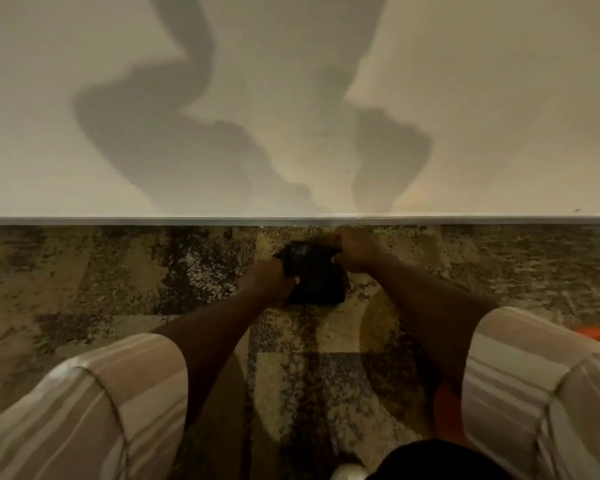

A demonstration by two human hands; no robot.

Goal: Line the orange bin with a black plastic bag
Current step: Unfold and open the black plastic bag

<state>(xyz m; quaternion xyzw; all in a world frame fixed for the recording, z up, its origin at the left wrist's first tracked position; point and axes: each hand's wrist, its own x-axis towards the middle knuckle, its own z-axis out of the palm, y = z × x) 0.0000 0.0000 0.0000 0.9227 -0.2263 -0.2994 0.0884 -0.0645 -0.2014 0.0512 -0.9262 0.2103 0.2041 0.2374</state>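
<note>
A folded black plastic bag is held out in front of me above the carpet, close to the wall. My left hand grips its left edge. On the upper right corner my right hand pinches the bag. The bag is still a small flat packet. The orange bin shows only as slivers at the lower right, mostly hidden behind my right sleeve and arm; another piece of it sits at the right edge.
A pale wall with a white skirting strip rises just ahead. Patterned brown and grey carpet covers the floor. My striped sleeves fill the lower corners.
</note>
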